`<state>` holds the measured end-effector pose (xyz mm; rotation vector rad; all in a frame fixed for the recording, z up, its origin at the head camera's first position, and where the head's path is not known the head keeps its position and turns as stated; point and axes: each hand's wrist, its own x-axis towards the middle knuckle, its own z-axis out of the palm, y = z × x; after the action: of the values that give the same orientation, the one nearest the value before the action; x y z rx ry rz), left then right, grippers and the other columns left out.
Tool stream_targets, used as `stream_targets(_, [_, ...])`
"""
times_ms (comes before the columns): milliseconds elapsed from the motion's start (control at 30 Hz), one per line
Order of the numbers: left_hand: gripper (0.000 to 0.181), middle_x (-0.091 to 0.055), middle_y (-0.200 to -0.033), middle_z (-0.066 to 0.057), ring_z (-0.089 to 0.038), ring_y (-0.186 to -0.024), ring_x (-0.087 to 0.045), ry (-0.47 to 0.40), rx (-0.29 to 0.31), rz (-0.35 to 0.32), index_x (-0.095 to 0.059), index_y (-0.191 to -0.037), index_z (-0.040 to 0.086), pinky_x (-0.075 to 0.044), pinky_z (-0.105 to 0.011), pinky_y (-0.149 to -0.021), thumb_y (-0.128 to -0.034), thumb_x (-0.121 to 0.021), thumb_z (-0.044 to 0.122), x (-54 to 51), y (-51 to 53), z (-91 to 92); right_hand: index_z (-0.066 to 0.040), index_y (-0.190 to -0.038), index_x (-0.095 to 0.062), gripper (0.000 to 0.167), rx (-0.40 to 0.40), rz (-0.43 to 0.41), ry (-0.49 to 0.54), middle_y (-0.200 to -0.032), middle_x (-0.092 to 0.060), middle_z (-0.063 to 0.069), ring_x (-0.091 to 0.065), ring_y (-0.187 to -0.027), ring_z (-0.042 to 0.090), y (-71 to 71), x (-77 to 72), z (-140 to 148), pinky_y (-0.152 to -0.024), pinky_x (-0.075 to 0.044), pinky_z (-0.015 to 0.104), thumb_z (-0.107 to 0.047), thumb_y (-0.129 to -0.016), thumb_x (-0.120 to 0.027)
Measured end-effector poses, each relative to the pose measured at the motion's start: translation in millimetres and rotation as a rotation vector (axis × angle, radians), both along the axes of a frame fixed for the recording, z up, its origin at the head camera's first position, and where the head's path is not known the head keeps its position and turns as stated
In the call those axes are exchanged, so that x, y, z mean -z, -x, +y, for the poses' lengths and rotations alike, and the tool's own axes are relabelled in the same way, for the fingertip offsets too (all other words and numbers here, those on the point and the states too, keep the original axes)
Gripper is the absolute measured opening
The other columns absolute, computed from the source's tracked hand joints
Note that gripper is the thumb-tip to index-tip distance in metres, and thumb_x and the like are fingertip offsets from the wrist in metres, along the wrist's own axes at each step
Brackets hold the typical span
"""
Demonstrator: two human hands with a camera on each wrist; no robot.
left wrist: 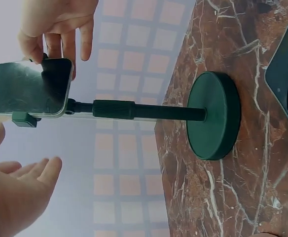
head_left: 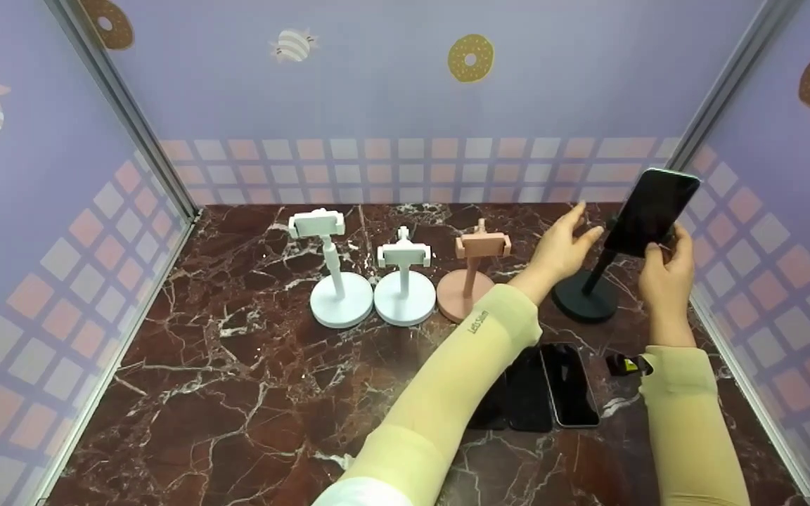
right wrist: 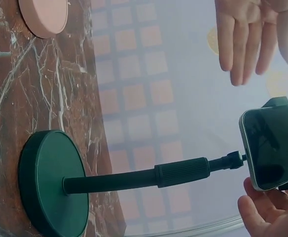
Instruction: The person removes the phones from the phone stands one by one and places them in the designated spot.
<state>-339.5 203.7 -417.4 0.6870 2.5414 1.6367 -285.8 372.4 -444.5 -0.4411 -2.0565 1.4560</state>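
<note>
A smartphone (head_left: 652,211) with a dark screen sits tilted in the clamp of a black phone stand (head_left: 586,301). At the phone's lower right edge, my right hand (head_left: 668,280) pinches it, thumb on the front and fingers behind. My left hand (head_left: 561,247) is held to the left of the phone, fingers extended and apart from it. In the left wrist view, one clamp arm (left wrist: 24,119) overlaps the phone's long edge. The right wrist view shows the stand's round base (right wrist: 55,182) flat on the table, with the right hand's fingers (right wrist: 262,207) under the phone.
Two white phone stands (head_left: 340,301) (head_left: 405,299) and a pink one (head_left: 463,296) stand in a row to the left. Several phones (head_left: 570,386) lie on the marbled table (head_left: 236,407), partly behind my left forearm. A small black item (head_left: 626,365) lies by the right sleeve.
</note>
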Motion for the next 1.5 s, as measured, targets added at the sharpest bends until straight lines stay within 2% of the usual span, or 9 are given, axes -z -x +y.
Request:
stream_targets(100, [0.062,-0.051,-0.158,-0.006,-0.014,-0.14,-0.055,-0.011,0.063,0.002,-0.034,-0.161,0.015,-0.045,-0.02,-0.112,-0.1069,-0.057,0.033,-2.7,-0.1,1.5,-0.008,-0.154,-0.044,0.047,0.003,0.054,0.006,-0.143,-0.055,0.011,-0.055,-0.119,0.007,0.4,1.6,0.3,-0.097,-0.042,0.018,-0.011,-0.107,-0.043])
stream_targets(200, [0.062,-0.047,-0.16,-0.003,-0.012,-0.141,-0.054,-0.053,0.099,-0.032,-0.033,-0.162,0.016,-0.046,-0.015,-0.108,-0.1066,-0.058,0.031,-3.3,-1.1,3.5,-0.006,-0.15,-0.05,0.043,0.029,0.07,-0.003,-0.135,-0.059,0.007,-0.054,-0.107,0.001,-1.9,2.2,1.0,-0.09,-0.042,0.017,-0.014,-0.107,-0.045])
stream_targets(300, [0.062,-0.045,-0.162,-0.004,-0.017,-0.142,-0.053,-0.104,0.135,-0.054,-0.033,-0.161,0.014,-0.053,-0.015,-0.096,-0.1066,-0.058,0.027,-3.7,-1.1,5.2,-0.003,-0.146,-0.054,0.041,0.039,0.09,-0.016,-0.12,-0.062,-0.006,-0.054,-0.101,-0.002,-2.7,2.7,2.3,-0.088,-0.042,0.017,-0.017,-0.108,-0.046])
stream_targets(400, [0.06,-0.045,-0.162,-0.003,-0.016,-0.142,-0.053,-0.102,0.147,-0.062,-0.034,-0.161,0.015,-0.055,-0.015,-0.089,-0.1069,-0.058,0.028,-5.1,0.1,6.6,-0.002,-0.143,-0.057,0.04,0.044,0.099,-0.041,-0.106,-0.058,-0.02,-0.054,-0.097,-0.002,-2.6,3.3,3.2,-0.084,-0.041,0.016,-0.019,-0.109,-0.046])
stream_targets(667, [0.051,-0.053,-0.156,-0.002,-0.013,-0.133,-0.06,-0.004,0.091,-0.001,-0.045,-0.156,0.018,-0.048,-0.016,-0.103,-0.1074,-0.056,0.031,-11.6,1.9,13.4,0.002,-0.142,-0.057,0.04,0.038,0.12,-0.054,-0.095,-0.054,-0.03,-0.051,-0.089,-0.006,-0.4,3.7,5.0,-0.081,-0.041,0.015,-0.019,-0.11,-0.047])
stream_targets(900, [0.044,-0.06,-0.149,0.001,-0.01,-0.138,-0.055,0.022,0.009,0.021,-0.058,-0.147,0.017,-0.044,-0.017,-0.111,-0.1044,-0.062,0.027,-11.0,1.7,17.7,0.008,-0.136,-0.058,0.036,0.013,0.215,0.013,-0.095,-0.06,-0.028,-0.056,-0.09,-0.005,-1.6,6.6,3.3,-0.08,-0.044,0.011,-0.012,-0.107,-0.053])
stream_targets(1033, [0.038,-0.069,-0.139,0.002,-0.008,-0.13,-0.061,0.023,-0.027,0.048,-0.066,-0.139,0.017,-0.046,-0.014,-0.105,-0.1015,-0.067,0.025,-9.2,2.4,18.4,0.008,-0.138,-0.057,0.035,-0.027,0.253,0.053,-0.101,-0.063,-0.026,-0.06,-0.096,-0.004,-4.7,7.8,1.2,-0.085,-0.047,0.011,-0.009,-0.107,-0.052])
stream_targets(1200, [0.029,-0.076,-0.123,-0.003,-0.01,-0.112,-0.07,-0.049,-0.008,0.077,-0.072,-0.127,0.011,-0.048,-0.009,-0.093,-0.0994,-0.07,0.019,-5.1,2.3,18.4,0.009,-0.136,-0.058,0.034,-0.061,0.305,0.097,-0.103,-0.067,-0.024,-0.063,-0.1,-0.002,-6.1,8.9,1.2,-0.089,-0.05,0.011,-0.004,-0.105,-0.054])
stream_targets(1500, [0.027,-0.077,-0.119,-0.006,-0.008,-0.096,-0.072,-0.154,0.01,0.092,-0.072,-0.125,0.01,-0.048,-0.008,-0.072,-0.0992,-0.069,0.017,2.1,-0.5,15.3,0.003,-0.122,-0.068,0.024,-0.103,0.418,0.166,-0.097,-0.072,-0.014,-0.062,-0.087,0.001,-5.8,10.2,2.1,-0.08,-0.049,0.012,0.005,-0.1,-0.059])
